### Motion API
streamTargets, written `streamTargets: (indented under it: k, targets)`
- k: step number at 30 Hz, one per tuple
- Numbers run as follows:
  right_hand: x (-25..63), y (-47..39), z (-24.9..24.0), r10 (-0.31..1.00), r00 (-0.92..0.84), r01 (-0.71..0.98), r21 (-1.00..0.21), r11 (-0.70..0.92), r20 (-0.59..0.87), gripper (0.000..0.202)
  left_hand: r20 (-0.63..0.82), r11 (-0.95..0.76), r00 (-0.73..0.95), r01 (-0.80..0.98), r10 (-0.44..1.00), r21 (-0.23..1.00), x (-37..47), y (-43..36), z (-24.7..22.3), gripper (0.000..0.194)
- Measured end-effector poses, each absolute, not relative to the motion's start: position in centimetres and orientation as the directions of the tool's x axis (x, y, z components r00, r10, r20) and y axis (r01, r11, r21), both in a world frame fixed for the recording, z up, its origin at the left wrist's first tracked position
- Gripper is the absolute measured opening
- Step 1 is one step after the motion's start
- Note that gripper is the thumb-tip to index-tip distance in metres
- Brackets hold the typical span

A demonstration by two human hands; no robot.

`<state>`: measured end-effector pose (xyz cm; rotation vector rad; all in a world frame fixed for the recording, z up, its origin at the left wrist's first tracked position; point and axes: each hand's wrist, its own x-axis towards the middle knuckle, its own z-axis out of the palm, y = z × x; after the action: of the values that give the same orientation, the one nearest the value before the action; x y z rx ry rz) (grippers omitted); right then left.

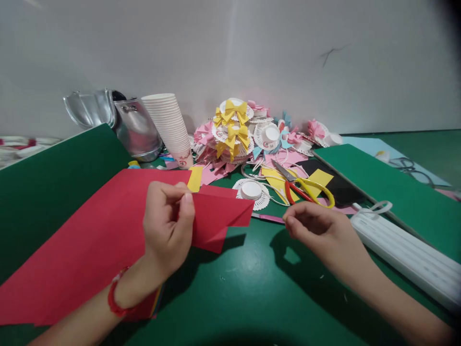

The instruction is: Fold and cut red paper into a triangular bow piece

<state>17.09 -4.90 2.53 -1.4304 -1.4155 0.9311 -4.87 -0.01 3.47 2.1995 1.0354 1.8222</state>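
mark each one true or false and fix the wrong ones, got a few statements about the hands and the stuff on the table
1. The left hand pinches a piece of red paper. True.
2. The right hand grips the scissors. False: they lie just beyond that hand.
3. The stack of paper cups stands beside a silver container. True.
4. The red bracelet is on the right wrist. False: it is on the left wrist.
5. Yellow bows show in the pile of paper crafts. True.
6. The scissors have plain black handles. False: the handles are yellow and red.
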Motion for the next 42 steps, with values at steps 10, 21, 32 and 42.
streamTargets:
  k: [10, 21, 32, 42]
  targets:
    - [16.3, -5.4, 2.5, 0.996, 0.068, 0.239, -0.97, 0.04, 0.058, 0.014, 0.46, -0.452, 0.068, 0.359, 0.885, 0.817, -2.2, -2.6, 2.8, 0.012]
    - [16.5, -5.5, 2.9, 0.988, -0.137, 0.488, -0.864, 0.125, 0.066, 0.016, 0.03, -0.451, 0.674, 0.46, 0.738, 0.764, 0.0, -1.0, 4.9, 0.015]
    - [18.0, -4.7, 3.3, 0.991, -0.047, 0.533, -0.836, 0.134, 0.129, 0.014, -0.269, -0.045, 0.546, 0.492, 0.793, 0.869, -5.0, -0.9, 3.6, 0.014]
    - [17.6, -4.3, 2.4, 0.994, 0.078, 0.366, -0.93, 0.043, 0.077, 0.015, -0.287, 0.197, 0.481, 0.23, 0.829, 0.953, -3.2, -1.7, 3.0, 0.017]
